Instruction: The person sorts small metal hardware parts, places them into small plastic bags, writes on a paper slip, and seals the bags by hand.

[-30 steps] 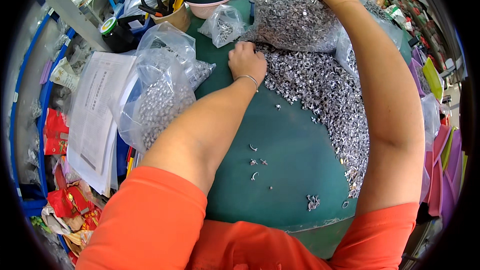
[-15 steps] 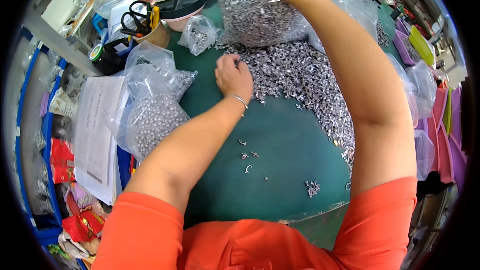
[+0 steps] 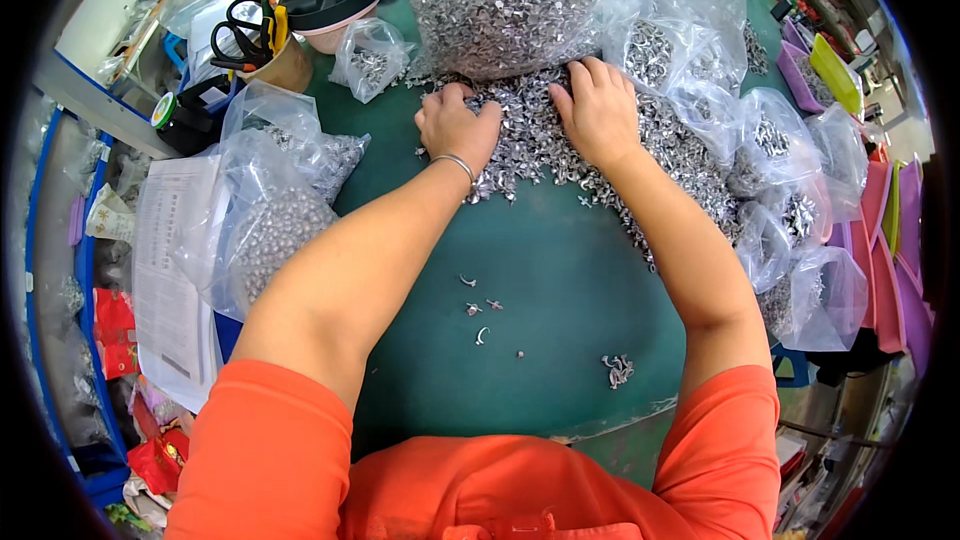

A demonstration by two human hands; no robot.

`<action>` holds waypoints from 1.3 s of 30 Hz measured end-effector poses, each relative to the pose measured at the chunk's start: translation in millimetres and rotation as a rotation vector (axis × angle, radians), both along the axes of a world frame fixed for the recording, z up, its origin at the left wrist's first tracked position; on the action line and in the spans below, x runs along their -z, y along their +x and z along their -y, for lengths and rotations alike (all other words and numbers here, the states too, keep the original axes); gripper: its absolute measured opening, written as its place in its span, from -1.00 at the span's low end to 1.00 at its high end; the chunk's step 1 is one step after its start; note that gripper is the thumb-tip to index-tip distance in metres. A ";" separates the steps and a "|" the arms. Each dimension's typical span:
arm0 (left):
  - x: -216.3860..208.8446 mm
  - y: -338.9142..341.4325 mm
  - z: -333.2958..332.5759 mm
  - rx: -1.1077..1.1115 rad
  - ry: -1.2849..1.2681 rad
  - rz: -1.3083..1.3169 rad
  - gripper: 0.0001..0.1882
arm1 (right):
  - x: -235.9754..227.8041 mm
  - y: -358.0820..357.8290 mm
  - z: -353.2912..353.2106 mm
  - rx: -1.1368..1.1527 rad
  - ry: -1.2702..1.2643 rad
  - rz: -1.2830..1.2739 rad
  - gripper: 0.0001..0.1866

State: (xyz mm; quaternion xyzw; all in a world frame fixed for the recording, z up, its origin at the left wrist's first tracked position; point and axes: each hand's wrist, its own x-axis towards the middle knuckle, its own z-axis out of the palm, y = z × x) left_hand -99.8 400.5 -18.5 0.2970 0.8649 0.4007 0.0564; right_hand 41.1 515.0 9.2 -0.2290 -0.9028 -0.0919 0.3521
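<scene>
A wide pile of small silver metal pieces [image 3: 525, 125] lies on the green tabletop [image 3: 540, 280]. Behind it stands a big clear plastic bag [image 3: 505, 15] full of similar pieces. My left hand [image 3: 457, 130] rests at the pile's left side, fingers bent and thumb apart, just below the bag; its fingertips are partly hidden. On the pile to the right lies my right hand [image 3: 600, 112], palm down, fingers forward near the bag's base and thumb out to the side. Neither hand visibly grips anything.
Several loose pieces [image 3: 618, 371] lie near the front. At left are a bag of silver beads [image 3: 280, 240], paper sheets [image 3: 175, 260] and a cup with scissors [image 3: 280, 65]. Small filled bags [image 3: 770, 145] and pink and purple trays [image 3: 880, 280] line the right.
My right hand has come off the top of the big bag and down onto the pile, toward me. My left hand stays at the pile's left side. The view has shifted slightly.
</scene>
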 end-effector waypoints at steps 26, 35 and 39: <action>8.5 44.7 27.9 0.249 0.282 0.159 -0.52 | 18.6 10.3 18.1 -0.202 -0.083 -0.059 -0.76; -2.0 18.7 -13.6 0.256 -0.044 0.081 -0.49 | 16.8 4.2 6.0 -0.117 -0.161 0.022 -0.68; 2.8 16.2 -5.1 0.378 -0.037 0.072 -0.52 | 20.7 14.7 14.9 -0.195 -0.185 0.053 -0.67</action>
